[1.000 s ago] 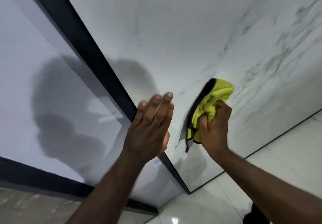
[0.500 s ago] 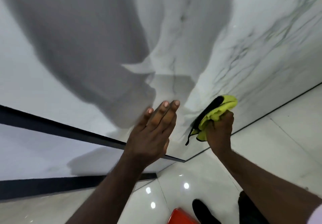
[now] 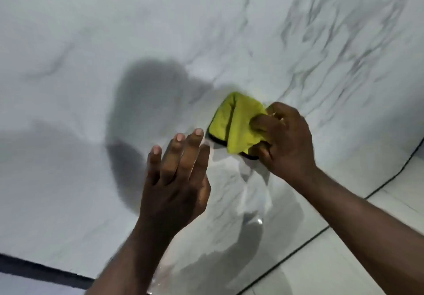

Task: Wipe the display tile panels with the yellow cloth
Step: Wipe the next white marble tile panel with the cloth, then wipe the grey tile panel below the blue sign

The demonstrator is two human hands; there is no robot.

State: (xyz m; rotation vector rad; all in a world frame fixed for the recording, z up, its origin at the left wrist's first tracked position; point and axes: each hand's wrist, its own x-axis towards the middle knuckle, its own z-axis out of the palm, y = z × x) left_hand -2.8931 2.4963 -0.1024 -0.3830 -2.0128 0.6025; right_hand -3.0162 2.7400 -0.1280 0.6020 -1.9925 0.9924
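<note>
Yellow cloth (image 3: 236,122) bunched in right hand (image 3: 284,141) grip, pressed on veined tile panel (image 3: 137,30), left hand (image 3: 176,180) just left, fingers straight and spread, wide panel face far-left, black frame edge (image 3: 41,269) near-left, floor (image 3: 344,260) right.

Entry: we note the right hand (image 3: 284,141) gripping the yellow cloth (image 3: 236,122), fingers curled into its bunched end. The folded rest of the cloth extends left and up from the grip, lying against the white, grey-veined tile panel (image 3: 160,30). A dark trim (image 3: 215,140) shows along the cloth's lower edge, just below-left of the grip. The left hand (image 3: 176,180) is just left of and below the grip, fingers straight and slightly spread; we cannot confirm contact with the panel. Well below-left of the grip runs a dark frame strip (image 3: 34,269); below-right lie glossy floor tiles (image 3: 344,260).
</note>
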